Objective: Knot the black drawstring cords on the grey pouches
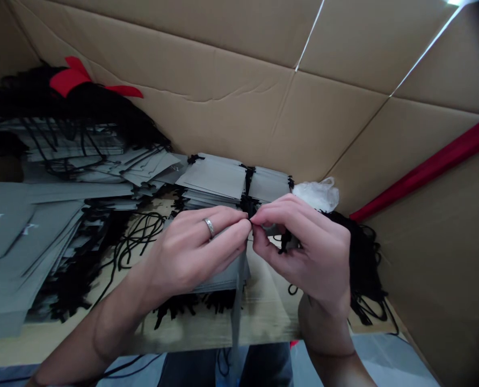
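Note:
My left hand (201, 247), a ring on one finger, and my right hand (307, 242) meet fingertip to fingertip in the middle of the head view. Both pinch at a black cord (248, 205), whose end is mostly covered by the fingers. Below the fingertips hangs a thin grey paper piece (237, 306), seen nearly edge-on; how the cord joins it is hidden. Under my left hand lies a stack of grey paper pieces (219, 285) with black cord ends along its front edge. Another grey stack (215, 177) with black cord ends sits just behind the hands.
Larger grey printed sheets (6, 231) pile up at the left. Behind them rests a black cord bundle (114, 110) with a red tie (70, 80). Loose cords (143, 231) lie on the wooden table (267, 317). More black cords (360, 258) and a plastic bag (318, 193) are at right. Cardboard walls (223, 75) enclose it.

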A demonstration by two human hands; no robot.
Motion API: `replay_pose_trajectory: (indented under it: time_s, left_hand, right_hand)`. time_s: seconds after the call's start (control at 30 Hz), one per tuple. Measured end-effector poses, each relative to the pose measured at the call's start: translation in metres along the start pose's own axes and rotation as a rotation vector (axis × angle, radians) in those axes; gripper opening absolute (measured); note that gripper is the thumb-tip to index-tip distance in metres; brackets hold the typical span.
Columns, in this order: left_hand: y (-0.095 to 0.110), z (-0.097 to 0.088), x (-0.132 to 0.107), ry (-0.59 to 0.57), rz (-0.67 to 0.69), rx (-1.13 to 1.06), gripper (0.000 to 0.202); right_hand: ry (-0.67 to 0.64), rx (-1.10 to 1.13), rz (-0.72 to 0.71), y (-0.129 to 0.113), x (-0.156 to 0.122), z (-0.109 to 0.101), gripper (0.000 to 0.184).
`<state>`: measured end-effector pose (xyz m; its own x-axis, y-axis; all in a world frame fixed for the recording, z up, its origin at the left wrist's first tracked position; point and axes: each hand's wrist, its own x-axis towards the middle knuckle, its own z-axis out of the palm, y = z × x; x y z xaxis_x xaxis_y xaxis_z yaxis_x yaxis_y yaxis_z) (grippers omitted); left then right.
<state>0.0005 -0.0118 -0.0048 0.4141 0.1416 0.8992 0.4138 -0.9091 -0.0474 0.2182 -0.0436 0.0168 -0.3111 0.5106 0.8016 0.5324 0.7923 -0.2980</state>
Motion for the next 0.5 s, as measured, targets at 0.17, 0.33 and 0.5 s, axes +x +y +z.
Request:
replay_pose_trajectory:
  time_s: [0.17, 0.33, 0.5]
  left_hand:
    - [0.000, -0.004, 0.004, 0.013, -0.072, -0.132, 0.017]
    - [-0.004, -0.001, 0.007, 0.047, -0.194, -0.319, 0.017]
    - [-0.013, 0.007, 0.004, 0.066, -0.260, -0.401, 0.014]
  right_hand:
    - [0.015, 0.088, 0.028, 0.000, 0.000, -0.002, 0.025]
    - [0.038, 0.251, 0.243, -0.004, 0.000, -0.004, 0.023]
    - [0.089, 0.234, 0.291, -0.001, 0.000, 0.000, 0.020]
